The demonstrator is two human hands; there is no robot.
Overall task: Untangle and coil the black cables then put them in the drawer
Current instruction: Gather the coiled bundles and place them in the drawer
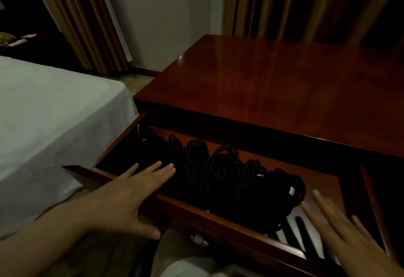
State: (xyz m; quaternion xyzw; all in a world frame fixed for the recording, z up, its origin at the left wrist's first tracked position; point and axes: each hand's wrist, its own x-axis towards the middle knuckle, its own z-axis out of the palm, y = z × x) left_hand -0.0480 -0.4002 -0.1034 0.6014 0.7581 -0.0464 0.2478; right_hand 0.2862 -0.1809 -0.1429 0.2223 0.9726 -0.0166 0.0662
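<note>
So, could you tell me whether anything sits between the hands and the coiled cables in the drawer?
Nothing visible does. The left hand already lies flat on the black cables in the open drawer; the right hand hovers just beside them.

The room is dim. A glossy reddish-brown surface (284, 84) reflects faint light. A bed (43, 119) with a white sheet stands beside it. Tan curtains (87, 19) hang either side of a pale wall (161, 21), above patterned floor (135, 80).
</note>
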